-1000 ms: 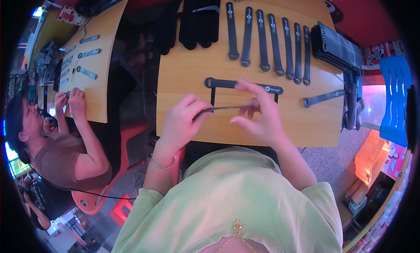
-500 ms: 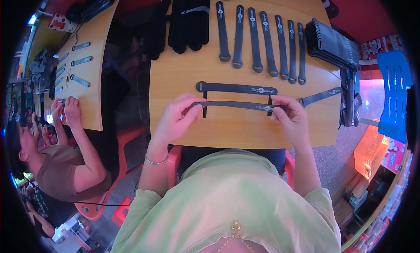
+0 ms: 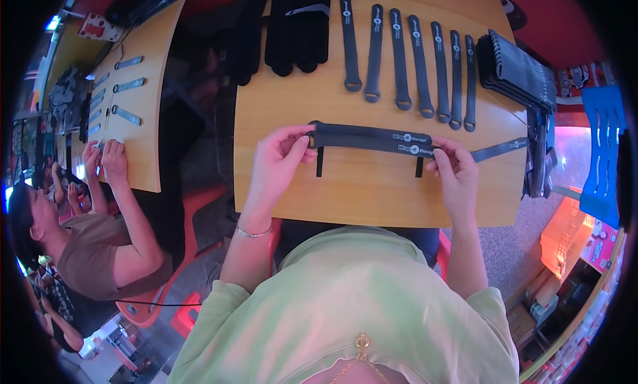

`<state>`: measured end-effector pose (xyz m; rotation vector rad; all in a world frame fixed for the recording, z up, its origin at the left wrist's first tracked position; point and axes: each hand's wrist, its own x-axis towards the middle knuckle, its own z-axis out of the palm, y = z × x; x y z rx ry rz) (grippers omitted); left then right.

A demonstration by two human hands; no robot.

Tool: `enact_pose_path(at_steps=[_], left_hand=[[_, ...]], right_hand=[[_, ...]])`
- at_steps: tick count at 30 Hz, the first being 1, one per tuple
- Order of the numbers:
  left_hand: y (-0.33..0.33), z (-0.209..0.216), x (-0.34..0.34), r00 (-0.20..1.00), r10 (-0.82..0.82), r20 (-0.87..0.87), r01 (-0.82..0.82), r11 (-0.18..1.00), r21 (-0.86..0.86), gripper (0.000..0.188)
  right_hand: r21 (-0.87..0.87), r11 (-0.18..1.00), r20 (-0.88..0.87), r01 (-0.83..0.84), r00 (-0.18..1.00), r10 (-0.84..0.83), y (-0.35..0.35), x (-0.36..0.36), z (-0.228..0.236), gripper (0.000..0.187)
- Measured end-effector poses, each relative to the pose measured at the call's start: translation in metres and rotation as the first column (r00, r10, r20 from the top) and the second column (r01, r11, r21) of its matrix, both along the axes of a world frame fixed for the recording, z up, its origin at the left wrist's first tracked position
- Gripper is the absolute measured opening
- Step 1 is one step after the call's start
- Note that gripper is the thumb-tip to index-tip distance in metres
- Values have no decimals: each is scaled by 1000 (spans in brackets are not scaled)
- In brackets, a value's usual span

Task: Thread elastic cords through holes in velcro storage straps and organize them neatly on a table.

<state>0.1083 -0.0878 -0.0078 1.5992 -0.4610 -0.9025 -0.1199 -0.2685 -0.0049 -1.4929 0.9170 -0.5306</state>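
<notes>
My left hand pinches the looped end of a dark grey storage strap. The other end, with white print, is between the fingers of my right hand. Stretched level, this strap lies along the near edge of a second grey strap and seems to overlap it slightly. Two thin black strips, a left one and a right one, show below the pair, their upper parts hidden. To the right of my right hand, another grey strap slants away.
Several grey straps form a row on the wooden table. Black bundles lie at the far left, a stack of folded grey straps at the right edge. A co-worker handles something small at the table on the left.
Both hands have moved slightly away from me, bringing the held strap up against the second strap. It was apart and nearer me before. The whole view has shifted a little.
</notes>
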Motion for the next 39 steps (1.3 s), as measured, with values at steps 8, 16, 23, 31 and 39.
enact_pose_path(at_steps=[8,16,23,31,39], left_hand=[[-11,-10,3,989,96,108,-97,995,7,6],[-14,-14,3,986,103,129,-111,992,57,6],[-14,-14,2,980,103,170,-119,989,84,5],[-16,-16,3,979,114,167,-132,986,99,6],[-16,-17,3,978,106,181,-128,985,113,6]], right_hand=[[57,997,59,55,997,-59,-3,1,-8,14],[50,996,49,72,996,-75,-3,2,-12,13],[-9,996,31,89,996,-88,-2,4,-16,12],[-18,994,-17,109,994,-109,-4,7,-15,10],[-26,993,-18,114,993,-115,-4,8,-16,11]])
